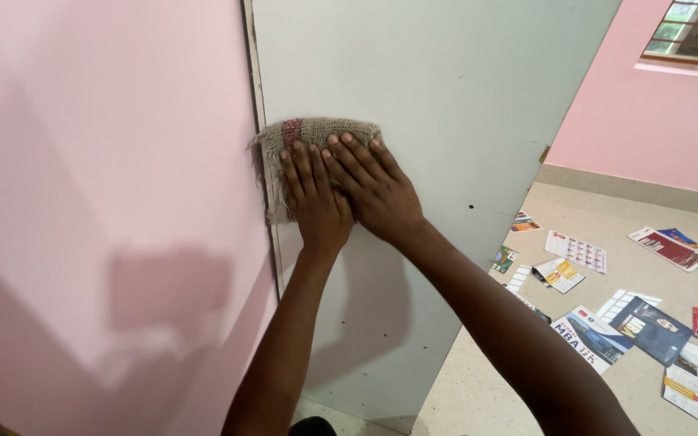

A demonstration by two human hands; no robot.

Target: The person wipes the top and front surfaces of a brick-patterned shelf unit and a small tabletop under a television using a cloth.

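Though both hands cover most of it, the burlap cloth (317, 133) shows as a coarse brown pad with a reddish stripe near its top edge; its lower right part is hidden under the palms, and its left edge overlaps the seam at about 9 o'clock from the hands. The bottom frame edge cuts off the pink wall (98, 202) and the grey door panel (446, 97), along with both forearms, so elbows are out of view. The window (692, 32) at 1 o'clock is cropped to a corner.

Both arms reach up from 6 o'clock, nearly straight, converging on the cloth. Left hand (315, 200) lies flat, fingers together and pointing to 12 o'clock, palm pressed on the cloth's lower left. Right hand (375, 190) lies flat too, fingers slightly fanned and pointing to about 11 o'clock, overlapping the left hand's thumb side, fingertips on the cloth's upper right. Neither hand pinches anything; both press the cloth against the door panel just beside the seam with the wall.

At 3 to 5 o'clock, well apart from the hands, printed leaflets (648, 323) lie scattered on the beige floor (478, 387).
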